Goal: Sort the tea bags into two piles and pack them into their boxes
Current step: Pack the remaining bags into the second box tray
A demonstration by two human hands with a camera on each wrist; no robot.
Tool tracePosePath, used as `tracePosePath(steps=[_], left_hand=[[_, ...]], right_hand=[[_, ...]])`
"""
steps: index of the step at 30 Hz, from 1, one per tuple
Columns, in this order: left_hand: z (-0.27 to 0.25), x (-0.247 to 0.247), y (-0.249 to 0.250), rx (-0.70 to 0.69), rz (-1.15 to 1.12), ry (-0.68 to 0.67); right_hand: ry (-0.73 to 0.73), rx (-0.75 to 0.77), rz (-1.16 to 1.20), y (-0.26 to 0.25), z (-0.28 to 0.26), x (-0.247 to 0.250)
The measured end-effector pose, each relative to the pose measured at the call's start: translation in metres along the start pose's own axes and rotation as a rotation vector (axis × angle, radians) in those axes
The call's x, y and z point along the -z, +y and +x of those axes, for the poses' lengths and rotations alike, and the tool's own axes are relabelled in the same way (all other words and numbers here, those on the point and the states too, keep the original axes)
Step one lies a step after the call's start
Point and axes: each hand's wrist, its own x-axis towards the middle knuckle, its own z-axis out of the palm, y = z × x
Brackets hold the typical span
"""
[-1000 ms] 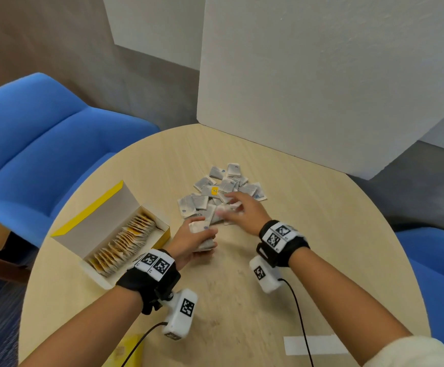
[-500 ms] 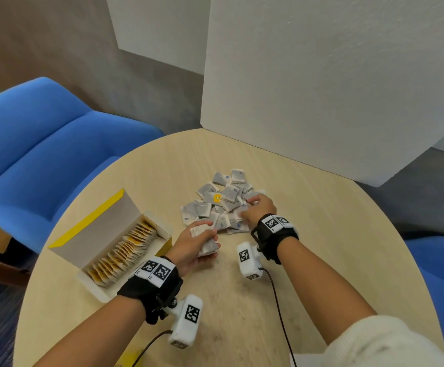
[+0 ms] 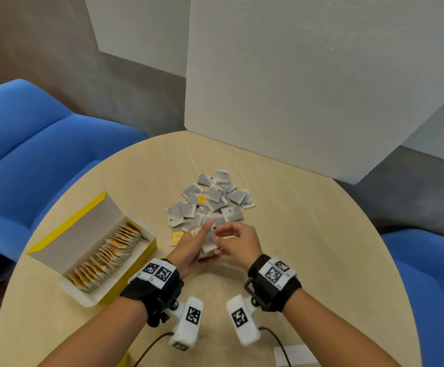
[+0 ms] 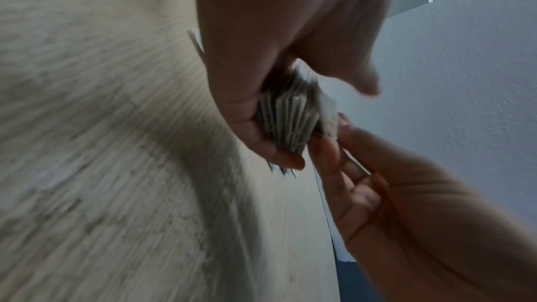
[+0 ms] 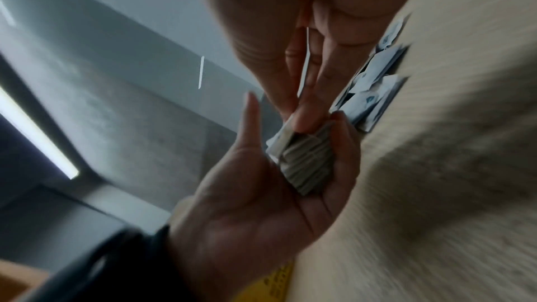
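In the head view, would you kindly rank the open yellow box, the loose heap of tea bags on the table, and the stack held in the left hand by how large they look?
1. Yellow box, clearly largest.
2. Loose heap of tea bags.
3. Stack in the left hand, smallest, though fingers hide part of it.

The table (image 3: 308, 234) was pale wood-grain; the chairs (image 3: 43, 154) were bright blue. The box (image 3: 88, 247) was yellow outside, white within, its bags (image 3: 104, 256) orange-tagged. The pile (image 3: 213, 200) was grey-white (two yellow tags showing). The wristbands (image 3: 152, 284) were black, with black-and-white square markers.
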Motion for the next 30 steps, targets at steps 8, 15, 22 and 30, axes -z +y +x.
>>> tracePosePath(steps=[8, 15, 22, 30], left_hand=[[0.005, 0.015, 0.000, -0.033, -0.001, 0.121], [0.012, 0.028, 0.007, -0.065, 0.006, 0.122], [0.016, 0.032, 0.003, -0.058, -0.013, 0.141], [0.015, 0.026, -0.002, -0.064, 0.007, 0.139]], right_hand=[[0.032, 0.163, -0.316, 0.003, 0.032, 0.015], [-0.044, 0.076, -1.020, -0.007, 0.099, 0.038], [-0.104, 0.121, -1.268, -0.005, 0.112, 0.035], [0.063, 0.032, -0.687, -0.009, 0.079, 0.050]])
